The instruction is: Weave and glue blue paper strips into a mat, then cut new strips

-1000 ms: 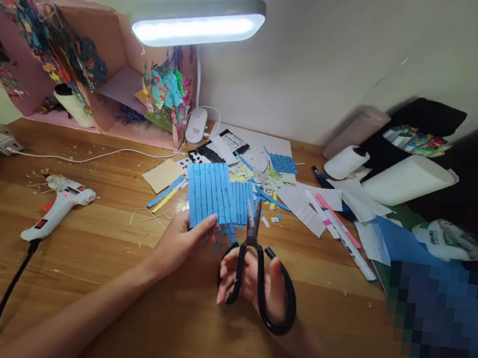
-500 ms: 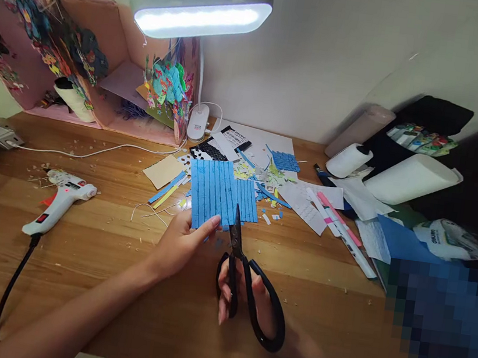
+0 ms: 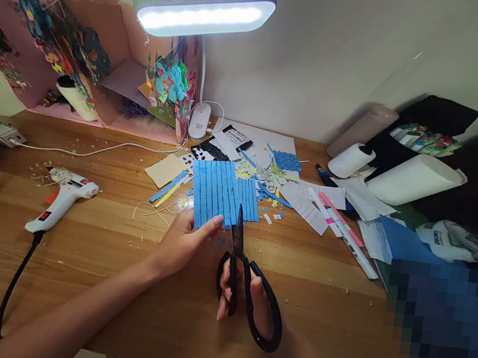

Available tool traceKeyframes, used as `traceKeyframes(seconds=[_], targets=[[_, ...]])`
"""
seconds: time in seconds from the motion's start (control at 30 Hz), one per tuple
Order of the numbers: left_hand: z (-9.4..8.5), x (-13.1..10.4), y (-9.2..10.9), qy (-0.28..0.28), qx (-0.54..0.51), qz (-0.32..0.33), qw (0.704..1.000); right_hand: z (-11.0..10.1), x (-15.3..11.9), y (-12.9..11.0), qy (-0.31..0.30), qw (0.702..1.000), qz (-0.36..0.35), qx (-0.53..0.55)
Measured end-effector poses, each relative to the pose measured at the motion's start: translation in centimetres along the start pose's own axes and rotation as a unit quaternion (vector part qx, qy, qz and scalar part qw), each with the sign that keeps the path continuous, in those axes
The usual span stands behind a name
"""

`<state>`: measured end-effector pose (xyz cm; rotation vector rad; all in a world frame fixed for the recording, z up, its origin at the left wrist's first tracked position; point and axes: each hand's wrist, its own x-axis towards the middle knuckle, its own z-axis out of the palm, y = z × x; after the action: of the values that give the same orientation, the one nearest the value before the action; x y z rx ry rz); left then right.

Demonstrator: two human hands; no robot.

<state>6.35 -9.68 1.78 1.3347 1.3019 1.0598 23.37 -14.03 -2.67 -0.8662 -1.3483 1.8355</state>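
Between the thumb and fingers of my left hand (image 3: 184, 242) is a blue sheet of paper (image 3: 214, 190) marked with dark lines running lengthwise. My right hand (image 3: 256, 299) grips black-handled scissors (image 3: 238, 243) by the loops. Their blades point away from me and lie at the right edge of the sheet, near its lower corner. Another lined blue piece (image 3: 248, 199) shows just behind the held sheet, partly covered by it. Beyond lie a textured blue piece (image 3: 286, 160) and blue and yellow paper strips (image 3: 167, 190).
A white glue gun (image 3: 62, 200) with a black cord lies on the left. Markers (image 3: 342, 219) and white papers lie on the right. A lit lamp (image 3: 208, 13) hangs over the back, beside a pink box (image 3: 140, 125) with colourful cutouts. White rolls (image 3: 417, 180) stand at back right.
The scissor handles have drawn slightly closer together. The view has shifted a little; both hands keep their hold on the sheet and the scissors.
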Motion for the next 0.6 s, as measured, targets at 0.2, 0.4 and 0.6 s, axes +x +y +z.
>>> traceKeyframes(seconds=[0.2,0.4,0.6], targets=[[0.00,-0.13,0.33,-0.004,-0.005,0.004,1.000,-0.07,-0.01,0.17,-0.016,1.000,-0.002,0.020],[-0.12,-0.22,0.41,-0.008,-0.001,0.020,1.000,-0.04,-0.02,0.26,-0.032,0.999,-0.004,0.044],[-0.13,-0.22,0.32,-0.006,0.012,0.023,1.000,-0.17,0.10,0.53,-0.027,0.999,-0.010,0.043]])
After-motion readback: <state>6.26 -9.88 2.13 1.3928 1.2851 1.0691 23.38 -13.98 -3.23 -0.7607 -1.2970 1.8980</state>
